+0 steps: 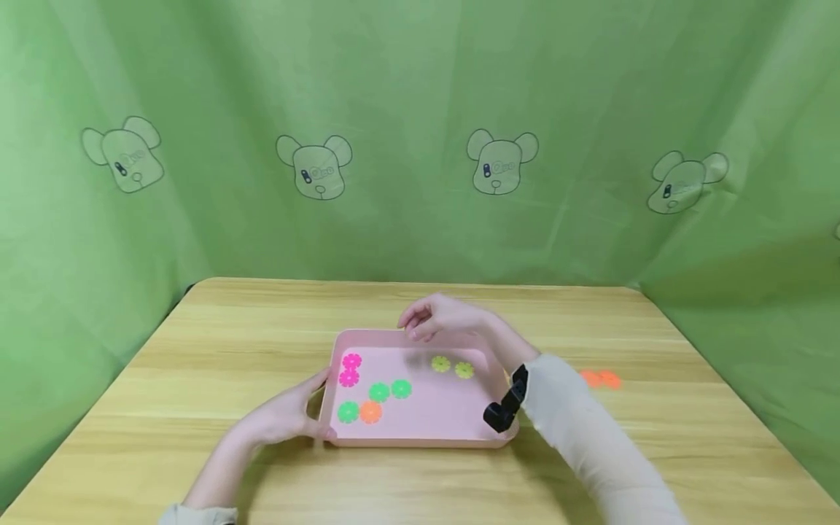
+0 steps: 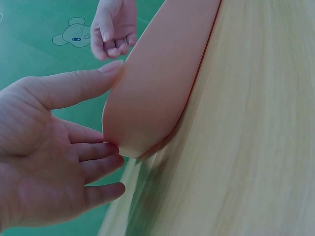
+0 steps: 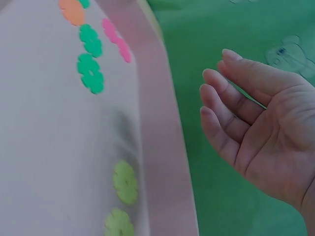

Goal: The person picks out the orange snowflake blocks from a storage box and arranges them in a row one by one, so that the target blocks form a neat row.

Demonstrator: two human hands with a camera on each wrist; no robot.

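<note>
A shallow pink tray (image 1: 420,442) lies on the table with flower-shaped plastic discs inside. My left hand (image 1: 289,412) is at its left end, thumb and fingers spread apart and touching it; in the left wrist view, the thumb tip (image 2: 112,67) meets the rim. Above the far rim hovers my right hand (image 1: 446,317), fingers loosely bent, holding nothing in the right wrist view. Pink discs (image 1: 351,370) lie at the tray's left, green discs (image 1: 379,392) and an orange disc (image 1: 370,412) nearer the front, and yellow discs (image 1: 464,370) toward the far right.
Two more orange discs (image 1: 609,379) are on the wooden table (image 1: 682,437), right of the tray and beyond my right sleeve (image 1: 577,423). A black wrist camera (image 1: 504,412) overlaps the tray's right end. Green curtain (image 1: 407,233) surrounds the table's back and sides.
</note>
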